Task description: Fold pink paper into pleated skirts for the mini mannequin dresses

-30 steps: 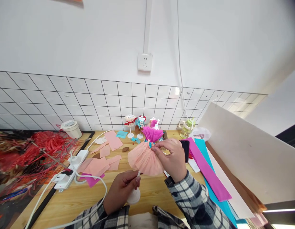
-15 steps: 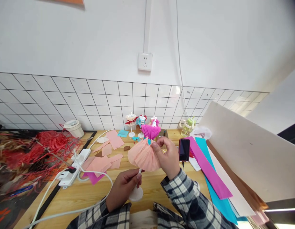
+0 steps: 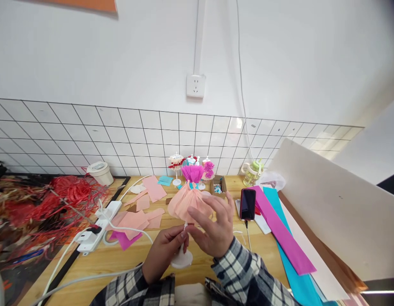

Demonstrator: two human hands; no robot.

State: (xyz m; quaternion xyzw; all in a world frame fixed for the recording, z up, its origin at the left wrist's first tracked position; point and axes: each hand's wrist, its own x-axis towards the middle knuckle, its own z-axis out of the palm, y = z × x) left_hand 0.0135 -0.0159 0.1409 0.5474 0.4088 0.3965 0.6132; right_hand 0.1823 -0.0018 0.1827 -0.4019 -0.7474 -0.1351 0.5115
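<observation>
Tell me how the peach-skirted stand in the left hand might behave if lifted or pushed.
The gathered skirt looks thin and papery, so it would probably crumple if pressed. Mostly puffed skirt on a slender stem, the whole is likely light for its size. Pushed, it may tip, since its bulk sits high above the round base.

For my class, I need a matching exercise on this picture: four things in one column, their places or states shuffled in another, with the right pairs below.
Things
1. Left hand
2. Phone
3. Power strip
4. Brown box

Places and states
A. Open, with small pieces inside
B. Gripping the white stem below the peach skirt
C. Beside the magenta paper, cable at its lower end
D. Left of the peach scraps

Pairs: 1-B, 2-C, 3-D, 4-A
</observation>
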